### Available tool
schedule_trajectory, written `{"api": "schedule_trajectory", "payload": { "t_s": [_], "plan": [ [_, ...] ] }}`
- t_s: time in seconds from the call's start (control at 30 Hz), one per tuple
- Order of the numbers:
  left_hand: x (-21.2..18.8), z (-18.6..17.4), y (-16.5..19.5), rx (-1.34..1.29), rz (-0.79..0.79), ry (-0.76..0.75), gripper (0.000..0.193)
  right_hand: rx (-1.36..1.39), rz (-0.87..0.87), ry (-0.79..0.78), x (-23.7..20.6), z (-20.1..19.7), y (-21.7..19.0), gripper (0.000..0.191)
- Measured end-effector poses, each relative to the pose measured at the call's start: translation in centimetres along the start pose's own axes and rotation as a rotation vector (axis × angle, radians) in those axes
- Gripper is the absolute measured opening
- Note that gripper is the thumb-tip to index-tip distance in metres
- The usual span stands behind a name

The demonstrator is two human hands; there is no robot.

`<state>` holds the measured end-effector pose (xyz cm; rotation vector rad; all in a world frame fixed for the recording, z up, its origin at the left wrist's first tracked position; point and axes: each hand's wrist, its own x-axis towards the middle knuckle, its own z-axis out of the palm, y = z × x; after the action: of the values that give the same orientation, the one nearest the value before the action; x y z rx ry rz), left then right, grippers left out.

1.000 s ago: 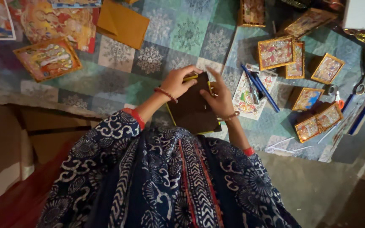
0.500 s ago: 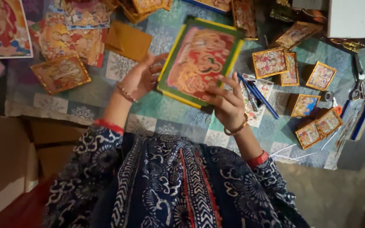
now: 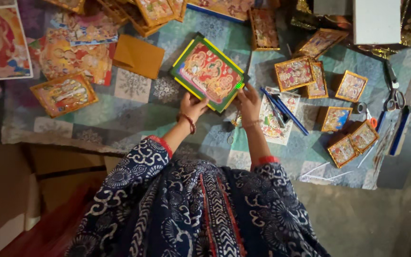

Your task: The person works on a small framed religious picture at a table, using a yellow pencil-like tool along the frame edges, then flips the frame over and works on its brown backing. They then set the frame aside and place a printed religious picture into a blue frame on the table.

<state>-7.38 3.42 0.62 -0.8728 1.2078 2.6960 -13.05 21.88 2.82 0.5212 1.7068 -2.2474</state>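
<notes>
1. A green-bordered rectangular picture card with a red figure print [image 3: 209, 73] is held flat over the patterned blue quilt [image 3: 134, 112].
2. Its near edge is pinched by the left hand [image 3: 193, 105] and by the right hand [image 3: 248, 97], fingers closed on it.
3. It could be bent or dropped if either pinch slackens.
4. Right of the card, small gold-framed pictures [image 3: 295, 73] and scissors [image 3: 394, 97] are seen.
5. No container is seen.

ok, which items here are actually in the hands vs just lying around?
In hand:
- green-bordered picture, face up, tilted
- left hand at its near-left edge
- right hand at its near-right corner

Lying about:
- small gold-framed pictures
- blue pens
- scissors
- orange envelope
- patterned cloth
</notes>
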Motion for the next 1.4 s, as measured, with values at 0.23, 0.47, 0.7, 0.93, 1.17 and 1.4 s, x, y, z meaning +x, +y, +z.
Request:
{"api": "schedule_trajectory", "payload": {
  "t_s": [0.23, 0.47, 0.7, 0.93, 1.17, 1.4],
  "plan": [
    [-1.4, -5.6, 5.8, 1.110, 0.449, 0.180, 0.022, -0.439, -0.343, -0.052, 3.6, -1.9, -3.3, 0.049],
    [1.2, -7.1, 8.4, 1.283, 0.674, 0.019, 0.077, -0.939, -0.443, -0.111, 4.9, -1.4, -5.4, 0.043],
    [0.5, -7.9, 7.2, 1.357, 0.569, 0.020, 0.070, -0.727, -0.369, -0.161, 5.7, -2.6, -3.7, 0.053],
    [2.9, -6.8, 12.4, 1.251, 0.486, -0.303, 0.118, -1.125, -0.608, -0.376, 0.6, -5.9, -4.7, 0.111],
    [9.9, -2.5, 14.4, 1.356, 0.573, -0.255, 0.052, -1.116, -0.337, -0.043, -4.5, -5.6, -0.3, 0.041],
    [8.9, -1.6, 12.7, 1.072, 0.430, -0.142, 0.050, -1.030, -0.434, 0.131, -6.2, -4.4, 2.0, 0.019]
  ]
}}
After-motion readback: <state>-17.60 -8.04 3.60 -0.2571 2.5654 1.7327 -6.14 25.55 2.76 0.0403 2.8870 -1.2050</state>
